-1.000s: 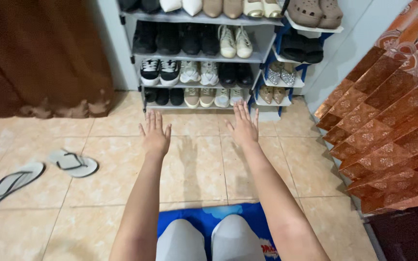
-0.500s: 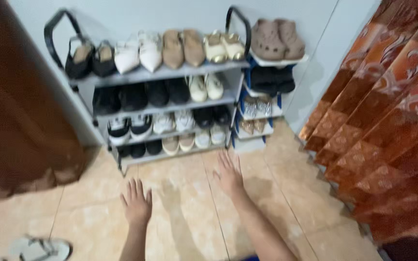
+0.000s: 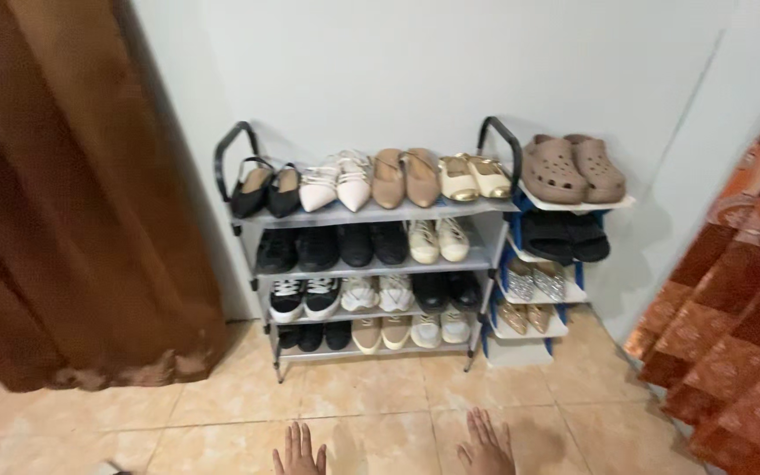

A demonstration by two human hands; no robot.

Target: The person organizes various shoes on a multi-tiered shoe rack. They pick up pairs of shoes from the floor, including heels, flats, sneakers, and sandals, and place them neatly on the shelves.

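Both hands, fingers spread and empty, above the tiled floor (image 3: 222,431).
Left hand (image 3: 299,455), right hand (image 3: 487,447); shoe rack (image 3: 371,264) stands well beyond them.

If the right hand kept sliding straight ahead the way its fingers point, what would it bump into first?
Probably bare floor tiles first. The right hand points toward the small blue-and-white side rack, so its base, under the gold flats, looks like the first thing met. Depth is hard to judge; the grey shoe rack stands close beside that line.

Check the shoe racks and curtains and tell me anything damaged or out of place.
The brown curtain has a pale, worn, ragged patch along its hem near the floor. Shoes on the grey rack and small blue rack sit in neat pairs.
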